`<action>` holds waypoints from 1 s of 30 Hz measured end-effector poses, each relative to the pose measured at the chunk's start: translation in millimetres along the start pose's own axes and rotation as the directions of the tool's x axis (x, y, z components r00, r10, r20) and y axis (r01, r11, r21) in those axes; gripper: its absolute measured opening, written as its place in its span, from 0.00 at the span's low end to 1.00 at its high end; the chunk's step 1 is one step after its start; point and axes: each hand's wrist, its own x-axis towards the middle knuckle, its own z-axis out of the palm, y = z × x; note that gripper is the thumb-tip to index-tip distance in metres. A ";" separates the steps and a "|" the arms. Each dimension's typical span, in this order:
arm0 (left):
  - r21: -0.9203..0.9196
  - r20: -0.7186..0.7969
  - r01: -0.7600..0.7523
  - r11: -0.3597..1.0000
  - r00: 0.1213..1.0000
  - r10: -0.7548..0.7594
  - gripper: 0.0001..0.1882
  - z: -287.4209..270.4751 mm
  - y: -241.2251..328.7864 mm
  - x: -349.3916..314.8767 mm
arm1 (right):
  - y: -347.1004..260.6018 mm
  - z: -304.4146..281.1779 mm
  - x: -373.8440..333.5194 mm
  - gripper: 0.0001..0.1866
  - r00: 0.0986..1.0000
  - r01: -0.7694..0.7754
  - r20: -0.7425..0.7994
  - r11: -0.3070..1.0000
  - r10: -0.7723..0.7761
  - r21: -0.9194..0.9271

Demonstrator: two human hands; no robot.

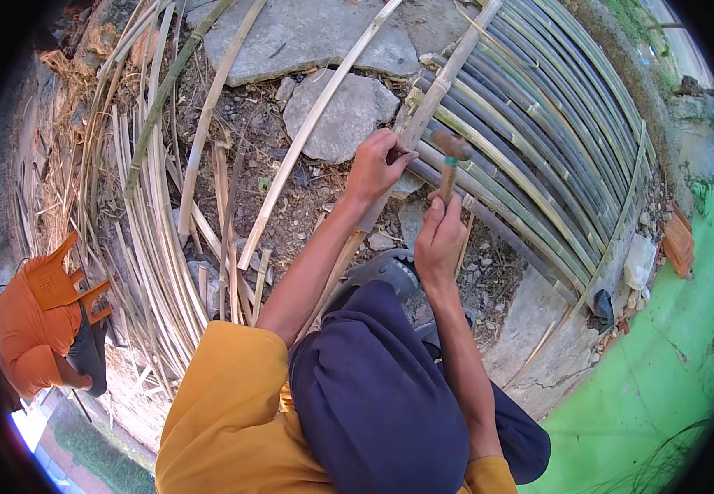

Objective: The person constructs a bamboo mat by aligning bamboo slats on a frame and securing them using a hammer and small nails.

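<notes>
Head view: centre frame, the right hand grips the hammer upright by its handle, probably for control. Left hand fingertips pinch together against the crosspiece of the upper-right bamboo panel, perhaps steadying something too small to tell.

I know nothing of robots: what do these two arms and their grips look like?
They are a person's: the left grip and right grip are bare hands, no gloves. The forearms are bare too, without cables; loose mustard-yellow sleeves end around the elbows.
</notes>
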 end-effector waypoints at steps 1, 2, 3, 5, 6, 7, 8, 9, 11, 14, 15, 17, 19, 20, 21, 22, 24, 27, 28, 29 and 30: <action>-0.020 -0.026 -0.025 0.999 0.999 0.024 0.15 0.4 0.7 -0.6 | 4.5 3.3 -1.9 0.10 1.000 0.022 0.018 1.000 -0.022 0.009; -0.039 -0.052 -0.051 0.998 0.997 0.048 0.16 1.0 1.4 -1.1 | 8.8 5.9 -2.7 0.11 0.998 0.044 0.036 0.999 -0.044 0.018; -0.037 -0.050 -0.052 0.998 0.997 0.050 0.16 0.6 4.6 -1.2 | 12.6 7.7 -2.4 0.11 0.998 0.043 0.034 0.999 -0.044 0.020; -0.108 -0.122 -0.081 0.991 0.990 0.068 0.14 0.8 10.3 -0.1 | 20.2 9.0 -1.3 0.11 0.992 0.014 0.128 0.998 -0.005 -0.065; -0.104 -0.123 -0.077 0.992 0.990 0.064 0.14 -0.3 7.4 -1.0 | 18.0 9.3 -2.1 0.11 0.991 0.012 0.133 0.998 -0.004 -0.062; -0.067 -0.118 -0.094 0.993 0.989 0.086 0.12 -1.6 3.8 -0.7 | 15.3 9.1 -2.8 0.11 0.990 -0.019 0.140 0.999 0.024 -0.040; -0.030 -0.112 -0.111 0.993 0.988 0.107 0.11 -2.3 0.5 -1.3 | 12.7 9.1 -3.6 0.11 0.988 -0.050 0.148 0.999 0.052 -0.018; -0.032 -0.109 -0.108 0.994 0.989 0.104 0.11 -1.6 2.5 -0.3 | 11.8 8.0 -3.5 0.11 0.987 -0.054 0.148 0.998 0.057 -0.020; -0.056 -0.106 -0.098 0.994 0.990 0.091 0.08 0.2 6.5 1.5 | 11.6 6.6 -3.6 0.11 0.998 0.013 0.063 1.000 -0.014 0.016; -0.006 -0.106 -0.086 0.996 0.991 0.085 0.08 0.8 6.3 0.3 | 14.3 5.1 -4.7 0.10 0.998 0.049 0.045 0.999 -0.049 0.000; -0.006 -0.106 -0.086 0.996 0.991 0.085 0.08 1.4 2.8 0.3 | 15.7 5.8 -3.7 0.10 0.998 0.049 0.045 0.999 -0.049 0.000; -0.022 -0.137 -0.095 0.995 0.986 0.091 0.08 3.2 -3.5 0.1 | 18.8 6.8 -2.0 0.10 0.988 -0.002 0.153 0.997 0.015 -0.081; -0.044 -0.119 -0.076 0.996 0.990 0.070 0.08 1.7 -1.3 -0.2 | 4.3 -0.1 1.9 0.10 0.993 0.004 0.119 0.999 0.002 -0.047; -0.066 -0.098 -0.057 0.996 0.994 0.050 0.08 0.1 0.4 -1.8 | -3.6 -4.2 3.2 0.10 0.997 0.009 0.082 1.000 -0.008 -0.013; -0.069 -0.097 -0.054 0.996 0.994 0.047 0.08 0.1 0.2 -2.3 | -7.4 -8.6 3.8 0.10 0.997 0.007 0.083 1.000 -0.005 -0.016; -0.069 -0.083 -0.052 0.996 0.995 0.046 0.08 -0.7 -0.7 -1.4 | -10.2 -12.5 4.7 0.10 0.997 0.069 0.013 0.996 -0.070 0.051; -0.072 -0.069 -0.052 0.996 0.996 0.047 0.07 0.4 -0.6 -1.4 | -22.7 -19.3 2.9 0.10 0.995 0.084 -0.071 0.983 -0.073 0.164; -0.097 -0.075 -0.051 0.994 0.996 0.044 0.08 5.1 0.0 -1.0 | 11.8 4.2 -4.3 0.09 0.980 0.188 -0.053 0.981 -0.190 -0.039; -0.114 -0.103 -0.061 0.992 0.993 0.050 0.08 5.6 -0.3 -2.2 | 17.3 8.7 -2.4 0.10 0.987 0.104 0.140 0.979 -0.080 -0.176; -0.130 -0.130 -0.072 0.989 0.990 0.055 0.08 6.2 -1.2 -1.5 | 22.0 7.6 -3.6 0.10 0.987 0.109 0.137 0.978 -0.086 -0.176; -0.123 -0.136 -0.072 0.990 0.989 0.055 0.08 2.2 -4.2 0.3 | 13.5 7.1 -4.2 0.10 0.993 0.063 0.105 0.993 -0.052 -0.104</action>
